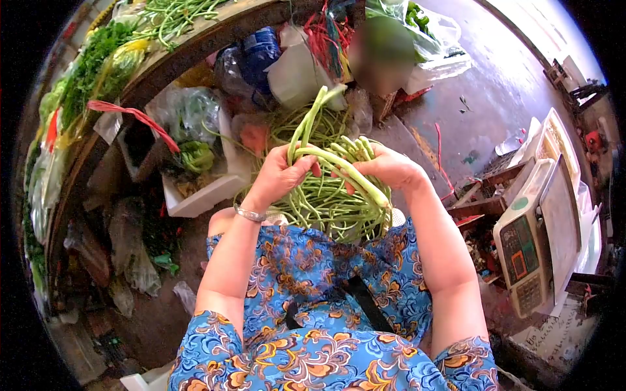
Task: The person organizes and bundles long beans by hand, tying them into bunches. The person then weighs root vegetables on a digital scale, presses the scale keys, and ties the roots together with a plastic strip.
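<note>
Left hand (280, 177) and right hand (394, 168) gripping long beans (355, 175), slender, pale green, slightly curved, tangled heap (319, 207) below

A silver-coloured bangle (250, 214) sits just behind the left hand (282, 176); below it and the right hand (393, 168) spreads blue clothing (313, 355) printed with orange, brown and white flowers (all curls and swirls), its sleeves (207, 345) short, two black strips (368, 305) on its front.
</note>
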A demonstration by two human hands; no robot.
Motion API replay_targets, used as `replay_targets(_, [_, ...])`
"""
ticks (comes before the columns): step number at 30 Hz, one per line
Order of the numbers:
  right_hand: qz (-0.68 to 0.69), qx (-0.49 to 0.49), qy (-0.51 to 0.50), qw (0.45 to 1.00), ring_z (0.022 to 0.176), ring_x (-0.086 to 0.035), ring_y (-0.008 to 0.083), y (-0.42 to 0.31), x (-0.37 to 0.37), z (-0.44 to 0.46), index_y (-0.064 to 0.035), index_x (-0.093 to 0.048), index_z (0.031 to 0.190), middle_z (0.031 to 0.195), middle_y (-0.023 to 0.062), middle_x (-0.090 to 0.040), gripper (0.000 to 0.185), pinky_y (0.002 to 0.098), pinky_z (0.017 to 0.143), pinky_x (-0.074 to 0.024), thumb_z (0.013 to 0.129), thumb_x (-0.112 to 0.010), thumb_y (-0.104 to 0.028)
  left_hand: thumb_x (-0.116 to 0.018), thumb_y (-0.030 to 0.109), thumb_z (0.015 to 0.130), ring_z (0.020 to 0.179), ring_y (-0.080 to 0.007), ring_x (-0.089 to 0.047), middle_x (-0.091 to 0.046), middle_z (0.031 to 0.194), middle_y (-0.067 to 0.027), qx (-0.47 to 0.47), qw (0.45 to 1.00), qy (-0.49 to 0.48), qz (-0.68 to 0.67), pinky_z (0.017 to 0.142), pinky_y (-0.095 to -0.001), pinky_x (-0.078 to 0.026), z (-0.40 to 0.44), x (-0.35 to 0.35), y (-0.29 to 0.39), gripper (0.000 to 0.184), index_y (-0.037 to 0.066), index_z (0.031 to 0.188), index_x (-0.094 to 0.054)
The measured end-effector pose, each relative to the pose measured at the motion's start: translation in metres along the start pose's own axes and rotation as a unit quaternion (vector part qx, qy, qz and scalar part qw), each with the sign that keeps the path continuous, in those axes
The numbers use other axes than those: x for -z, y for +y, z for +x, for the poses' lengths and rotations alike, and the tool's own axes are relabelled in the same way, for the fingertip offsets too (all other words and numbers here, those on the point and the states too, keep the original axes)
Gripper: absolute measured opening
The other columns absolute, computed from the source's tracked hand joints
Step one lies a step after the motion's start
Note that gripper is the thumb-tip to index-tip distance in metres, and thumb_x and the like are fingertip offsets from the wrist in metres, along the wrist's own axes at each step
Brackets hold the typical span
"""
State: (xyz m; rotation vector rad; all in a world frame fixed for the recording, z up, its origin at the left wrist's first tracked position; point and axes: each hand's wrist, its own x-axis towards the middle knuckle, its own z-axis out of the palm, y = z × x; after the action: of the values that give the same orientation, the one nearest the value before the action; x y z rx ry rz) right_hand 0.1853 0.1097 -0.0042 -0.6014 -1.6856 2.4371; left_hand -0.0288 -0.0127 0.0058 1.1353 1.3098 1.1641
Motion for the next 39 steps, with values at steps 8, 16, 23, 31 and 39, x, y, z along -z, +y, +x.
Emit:
replay_targets(8, [-0.042, 0.003, 0.098, 0.994, 0.059, -0.059, 0.0084, -0.002, -0.027, 0.009, -0.0044, -0.064, 0.097, 0.075, 0.0009, -0.063, 0.015, 0.0213, 0.048, -0.0445, 0.09, -0.066, -0.017, -0.059, 0.007, 0.092, 0.063, -0.0085, -0.056, -0.065, 0.077, -0.0019, -0.112, 0.966, 0.071, 0.221, 0.058, -0.0255, -0.046, 0.004, -0.007, -0.003, 0.017, 0.002, 0.108, -0.063])
replay_targets(16, [0.072, 0.027, 0.139, 0.987, 0.062, -0.061, 0.0114, -0.013, -0.036, -0.005, -0.0029, -0.062, 0.099, 0.077, 0.0039, -0.065, 0.015, 0.0256, 0.053, -0.0486, 0.089, -0.063, -0.014, -0.06, -0.001, 0.086, 0.06, -0.0127, -0.057, -0.06, 0.071, -0.0065, -0.237, 0.908, 0.168, 0.3, 0.054, -0.0278, -0.045, 0.018, -0.014, -0.016, 0.02, 0.002, 0.106, -0.062])
replay_targets(23, [0.189, 0.094, 0.235, 0.949, 0.062, -0.06, 0.0127, -0.011, -0.017, -0.003, -0.0072, -0.061, 0.092, 0.073, 0.0034, -0.063, 0.015, 0.027, 0.058, -0.0477, 0.089, -0.065, -0.021, -0.057, 0.012, 0.096, 0.044, -0.003, -0.043, -0.06, 0.066, -0.0011, 0.024, 0.993, 0.095, -0.063, 0.04, -0.018, -0.031, 0.015, -0.01, -0.01, 0.014, 0.004, 0.104, -0.065])
replay_targets(31, [0.17, 0.175, 0.231, 0.942, 0.066, -0.059, 0.0114, -0.002, -0.016, 0.004, -0.0016, -0.061, 0.108, 0.082, 0.0031, -0.064, 0.035, 0.0262, 0.061, -0.0479, 0.078, -0.078, -0.008, -0.057, 0.009, 0.093, 0.047, -0.0038, -0.044, -0.058, 0.066, 0.0009, 0.06, 0.989, 0.115, -0.065, 0.041, -0.0195, -0.032, 0.018, -0.016, -0.02, 0.018, 0.007, 0.11, -0.065])
replay_targets(39, [0.225, 0.224, 0.228, 0.92, 0.068, -0.06, 0.0119, -0.004, -0.007, 0.004, -0.0022, -0.062, 0.113, 0.082, 0.0024, -0.064, 0.04, 0.0256, 0.062, -0.0484, 0.078, -0.079, -0.007, -0.065, 0.017, 0.092, 0.047, -0.0035, -0.043, -0.058, 0.067, 0.0021, 0.112, 0.988, 0.087, -0.06, 0.042, -0.0189, -0.033, 0.013, -0.021, -0.028, 0.015, 0.007, 0.103, -0.062])
